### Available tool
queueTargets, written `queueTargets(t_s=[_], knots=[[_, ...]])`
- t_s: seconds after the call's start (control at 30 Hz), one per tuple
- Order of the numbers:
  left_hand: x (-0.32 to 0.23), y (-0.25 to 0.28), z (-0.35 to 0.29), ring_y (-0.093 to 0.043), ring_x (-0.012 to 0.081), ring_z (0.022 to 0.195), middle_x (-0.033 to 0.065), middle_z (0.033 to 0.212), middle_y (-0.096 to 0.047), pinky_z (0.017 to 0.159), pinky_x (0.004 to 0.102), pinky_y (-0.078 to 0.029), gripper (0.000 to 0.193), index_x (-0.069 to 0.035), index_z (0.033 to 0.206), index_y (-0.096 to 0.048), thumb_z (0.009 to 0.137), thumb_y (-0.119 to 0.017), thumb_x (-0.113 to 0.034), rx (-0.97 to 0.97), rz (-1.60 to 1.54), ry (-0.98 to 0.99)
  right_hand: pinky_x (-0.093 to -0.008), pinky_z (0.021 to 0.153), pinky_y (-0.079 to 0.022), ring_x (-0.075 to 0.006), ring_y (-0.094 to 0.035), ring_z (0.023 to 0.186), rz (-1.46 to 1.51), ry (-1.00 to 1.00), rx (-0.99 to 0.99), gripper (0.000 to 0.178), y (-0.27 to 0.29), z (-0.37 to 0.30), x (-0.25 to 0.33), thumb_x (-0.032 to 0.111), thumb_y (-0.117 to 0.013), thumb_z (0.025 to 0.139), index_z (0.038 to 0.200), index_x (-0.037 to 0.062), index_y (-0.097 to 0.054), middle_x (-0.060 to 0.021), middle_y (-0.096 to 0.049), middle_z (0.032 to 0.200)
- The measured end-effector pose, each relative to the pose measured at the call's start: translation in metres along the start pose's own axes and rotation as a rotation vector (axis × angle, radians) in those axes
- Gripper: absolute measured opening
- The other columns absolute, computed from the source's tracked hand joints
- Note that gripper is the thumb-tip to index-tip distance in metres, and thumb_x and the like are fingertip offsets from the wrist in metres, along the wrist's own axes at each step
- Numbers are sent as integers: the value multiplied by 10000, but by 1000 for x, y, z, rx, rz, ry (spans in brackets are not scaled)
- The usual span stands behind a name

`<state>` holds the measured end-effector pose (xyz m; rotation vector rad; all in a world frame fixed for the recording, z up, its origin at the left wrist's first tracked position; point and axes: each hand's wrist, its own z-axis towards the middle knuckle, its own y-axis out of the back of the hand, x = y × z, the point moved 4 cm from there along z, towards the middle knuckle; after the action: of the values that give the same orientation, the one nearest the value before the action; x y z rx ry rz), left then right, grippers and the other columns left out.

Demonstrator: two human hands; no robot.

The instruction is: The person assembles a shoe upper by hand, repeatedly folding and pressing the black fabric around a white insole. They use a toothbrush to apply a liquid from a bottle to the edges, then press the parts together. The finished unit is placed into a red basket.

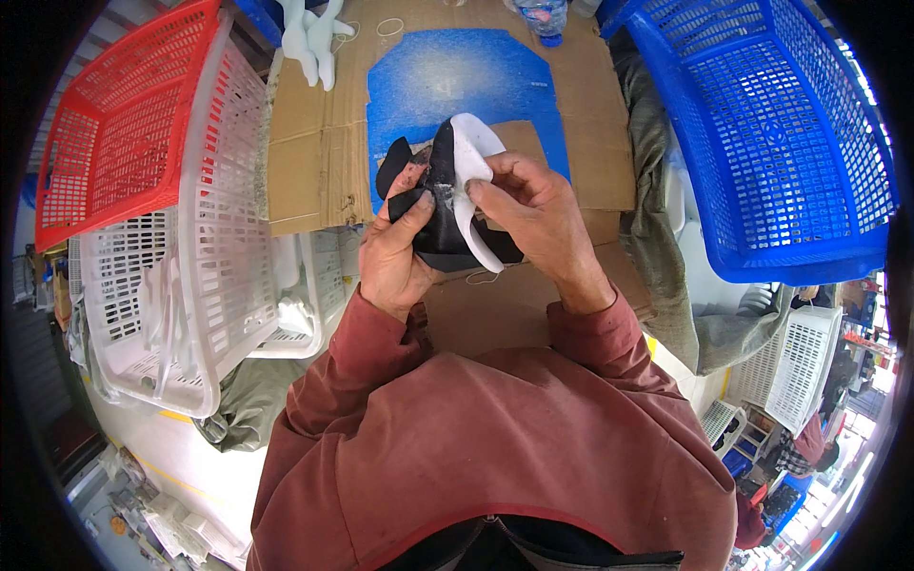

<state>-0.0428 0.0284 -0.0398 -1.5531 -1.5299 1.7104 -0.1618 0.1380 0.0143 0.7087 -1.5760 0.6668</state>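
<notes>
Over the work surface, my left hand [395,257] is closed around a black, flexible sheet-like piece [441,221], its thumb pressing on the front. Along the right side of the black piece runs a smooth white curved piece [473,143], with a rounded top and a narrow tail pointing down. My right hand [538,214] pinches the white piece between thumb and fingers at its right edge. White and black touch along a seam-like line; whether they are joined I cannot tell. Another black flap [393,167] sticks out beyond my left fingers.
A blue sheet [457,67] lies on cardboard [314,143]. White hand-shaped pieces [309,43] and a clear bottle [545,19] stand at the far side. Red [119,114] and white baskets [224,200] flank the left, a large blue basket [762,124] the right.
</notes>
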Motion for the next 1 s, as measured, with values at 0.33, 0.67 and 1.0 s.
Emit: queueTargets(t_s=[0.33,0.67,1.0], knots=[[-11,-15,-5,-595,182,1199,98,1349,-593,1045,328,-474,471,-8,1435,-487,980,-600,-58,-72,224,-166,-270,809,-536,-117,-634,920,146,13,-20,362,0,-6,0,251,-642,997,1181,-60,-619,-63,-677,1016],[-23,-59,-28,-567,205,1222,169,1382,-559,1026,316,-454,718,7,1524,-358,918,-720,-122,189,1102,-471,-362,961,-525,-210,-624,1096,411,45,-63,481,4,-17,-4,362,-464,1076,1292,-58,-556,-122,-612,1211],[-42,-42,-19,-464,288,1358,137,1442,-471,1142,459,-386,611,-32,1496,-397,924,-596,-113,1,-8,-137,-422,859,-562,-289,-682,982,318,117,-191,419,34,-39,7,320,-447,1080,1178,-61,-592,-186,-648,1101]])
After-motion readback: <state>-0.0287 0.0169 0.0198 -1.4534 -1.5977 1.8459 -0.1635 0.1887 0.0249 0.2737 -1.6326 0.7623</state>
